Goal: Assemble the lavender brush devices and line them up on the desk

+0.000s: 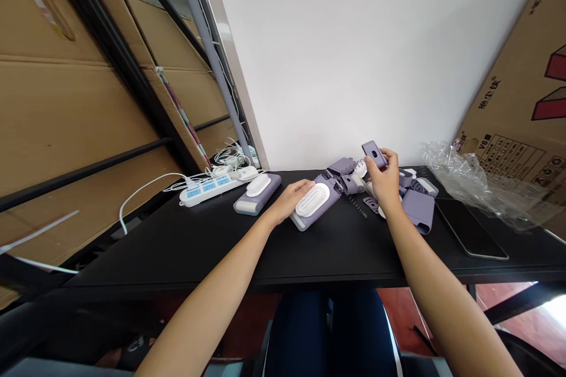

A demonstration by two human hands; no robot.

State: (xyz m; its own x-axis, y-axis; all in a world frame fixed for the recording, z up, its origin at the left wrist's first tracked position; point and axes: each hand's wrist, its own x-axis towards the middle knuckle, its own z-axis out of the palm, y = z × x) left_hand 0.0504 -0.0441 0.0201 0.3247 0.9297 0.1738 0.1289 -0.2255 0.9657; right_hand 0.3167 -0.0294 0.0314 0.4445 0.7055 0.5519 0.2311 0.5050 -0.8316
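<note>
Near the middle of the black table, my left hand (292, 200) is closed on the left side of a purple device with a white bristled oval (313, 200). The device lies tilted on the table. My right hand (384, 175) pinches a small purple part with a dark hole (374, 155), raised above the other pieces. Behind and between the hands lie loose purple pieces (342, 166) and a thin metal spring (357, 207). Another purple device with a smooth white oval (258, 193) rests to the left of my left hand.
A white power strip (212, 188) with tangled cables lies at the left. Right of my right hand are a purple casing (418, 210), several small parts and a dark phone (471, 228). Clear plastic wrap (486, 188) lies before a cardboard box (522, 100). A white wall (345, 59) stands behind.
</note>
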